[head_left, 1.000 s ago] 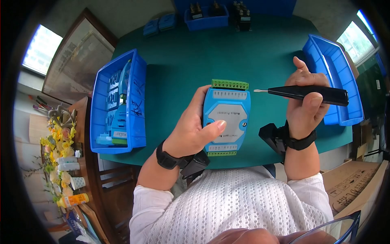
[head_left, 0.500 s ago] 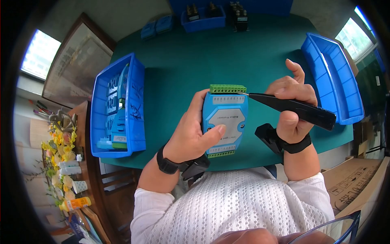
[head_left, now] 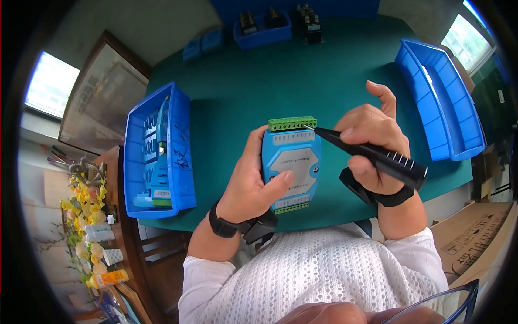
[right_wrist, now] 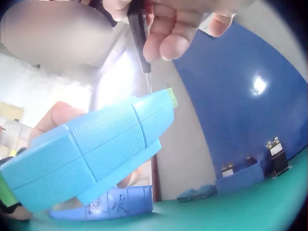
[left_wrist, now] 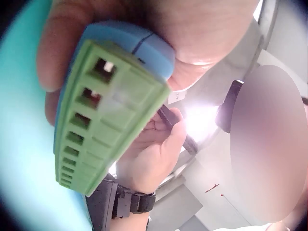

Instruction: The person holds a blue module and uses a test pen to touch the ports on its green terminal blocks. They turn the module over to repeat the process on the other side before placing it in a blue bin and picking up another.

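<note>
The left hand [head_left: 249, 181] grips a blue module [head_left: 291, 162] by its left side, thumb on the grey label. Green terminal strips line both ends; the far strip [head_left: 292, 123] has a row of screw holes. In the right hand [head_left: 375, 146] is a black screwdriver [head_left: 377, 156], pinched between thumb and fingers, one finger raised. Its metal tip meets the far strip near the right end. The left wrist view shows a green strip [left_wrist: 106, 120] up close, and the right wrist view shows the module's ribbed side [right_wrist: 106, 139] below the screwdriver [right_wrist: 138, 36].
A blue bin [head_left: 186, 156] holding more modules stands at the left of the green table [head_left: 302, 70]. Another blue bin [head_left: 445, 102] is at the right. Along the back are a small blue tray [head_left: 263, 36] with black parts, a black component [head_left: 311, 29] and blue pieces [head_left: 202, 45].
The right hand moved left, bringing the screwdriver tip from beside the module to its far green strip, and the handle tilted. The left hand and module shifted slightly left in view.
</note>
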